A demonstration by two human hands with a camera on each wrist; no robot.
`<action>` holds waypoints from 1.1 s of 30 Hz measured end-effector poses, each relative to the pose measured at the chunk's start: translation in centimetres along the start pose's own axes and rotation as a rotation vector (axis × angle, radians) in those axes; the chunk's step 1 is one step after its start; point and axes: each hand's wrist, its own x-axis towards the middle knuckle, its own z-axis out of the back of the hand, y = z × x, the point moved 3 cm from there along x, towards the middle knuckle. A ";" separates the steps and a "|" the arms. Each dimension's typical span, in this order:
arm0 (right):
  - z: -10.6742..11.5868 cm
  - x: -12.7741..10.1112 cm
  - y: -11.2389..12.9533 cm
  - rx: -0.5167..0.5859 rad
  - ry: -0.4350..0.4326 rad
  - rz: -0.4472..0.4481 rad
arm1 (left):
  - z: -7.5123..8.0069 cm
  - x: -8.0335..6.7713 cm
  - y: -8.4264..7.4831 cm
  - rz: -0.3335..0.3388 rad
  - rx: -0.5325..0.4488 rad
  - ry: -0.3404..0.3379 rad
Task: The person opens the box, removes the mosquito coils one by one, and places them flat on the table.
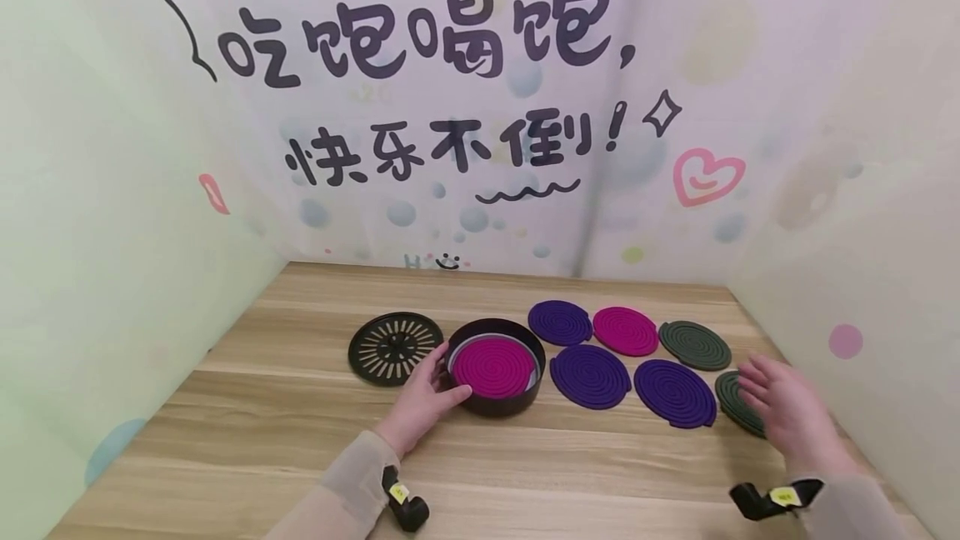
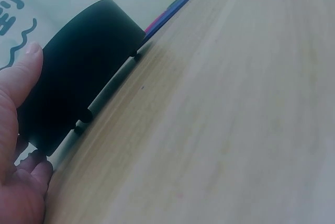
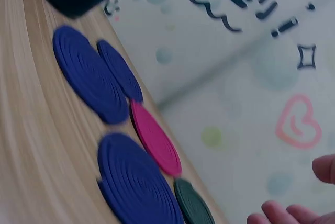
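My left hand [image 1: 420, 407] holds a round black mosquito coil holder [image 1: 501, 408] at its left side, the thumb near the front of the rim. In the left wrist view, the thumb lies against the holder's dark wall [image 2: 84, 72] and the fingertips are at its bottom edge. A magenta mosquito coil [image 1: 493, 367] lies inside the holder. At the right, my right hand [image 1: 795, 411] is over a dark green coil [image 1: 729, 397] and partly hides it. Its fingers are loosely extended and hold nothing. Only some fingertips [image 3: 272, 216] show in the right wrist view.
A black slotted lid [image 1: 367, 361] lies left of the holder. Right of it lie three purple coils [image 1: 590, 376], a magenta coil [image 1: 626, 332] and another green coil [image 1: 694, 345]. Printed walls [image 1: 450, 223] enclose the wooden table [image 1: 262, 432] at the back and sides.
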 end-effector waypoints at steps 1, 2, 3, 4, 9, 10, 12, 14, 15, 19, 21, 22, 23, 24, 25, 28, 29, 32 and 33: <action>-1.0 0.2 0.1 0.019 0.012 0.033 | 0.0 0.3 0.5 0.000 -0.001 0.000; -2.1 0.3 0.2 0.039 0.022 0.061 | 0.1 0.5 0.9 -0.001 0.000 -0.001; -3.2 0.4 0.4 0.041 0.035 0.082 | 0.1 0.4 0.9 -0.001 0.002 -0.001; -4.3 0.6 0.6 0.057 0.041 0.096 | 0.1 0.4 0.9 -0.001 0.004 -0.001; -9.3 1.4 1.4 0.096 0.063 0.152 | 0.0 0.4 0.9 0.012 0.013 -0.004; -10.3 1.6 1.4 0.094 0.064 0.157 | 0.0 0.4 1.0 0.015 0.010 -0.004; -11.9 2.0 1.5 0.075 0.069 0.161 | 0.0 0.4 1.1 0.013 0.003 -0.005; -13.5 2.5 1.5 0.060 0.071 0.161 | 0.0 0.5 1.2 0.009 -0.007 -0.006; -14.3 2.7 1.5 0.057 0.075 0.159 | 0.0 0.5 1.2 0.007 -0.008 -0.006; -16.9 3.6 1.1 0.050 0.095 0.143 | -0.2 0.2 0.3 0.012 0.002 -0.008; -18.1 4.1 0.8 0.030 0.107 0.135 | -0.2 -0.3 -0.6 0.014 0.005 -0.007; -18.7 4.3 0.6 0.018 0.112 0.132 | -0.2 -0.5 -1.0 0.016 0.003 -0.007; -19.3 4.5 0.5 0.008 0.117 0.131 | -0.3 -0.8 -1.5 0.016 0.004 -0.006; -19.9 4.7 0.3 -0.001 0.120 0.131 | -0.3 -0.9 -1.8 0.008 0.011 -0.005; -20.5 4.9 0.1 -0.011 0.125 0.131 | -0.3 -1.1 -2.2 0.007 0.009 -0.003; -22.1 5.3 -0.5 -0.034 0.140 0.132 | -0.3 -1.3 -2.5 0.003 0.013 -0.003; -22.6 5.4 -0.7 -0.043 0.146 0.128 | -0.3 -1.4 -2.6 0.002 0.013 -0.003; -23.9 5.6 -1.4 -0.072 0.168 0.112 | -0.3 -1.3 -2.6 0.006 0.006 -0.003; -24.4 5.6 -1.6 -0.086 0.175 0.107 | -0.3 -1.3 -2.6 0.009 0.002 -0.002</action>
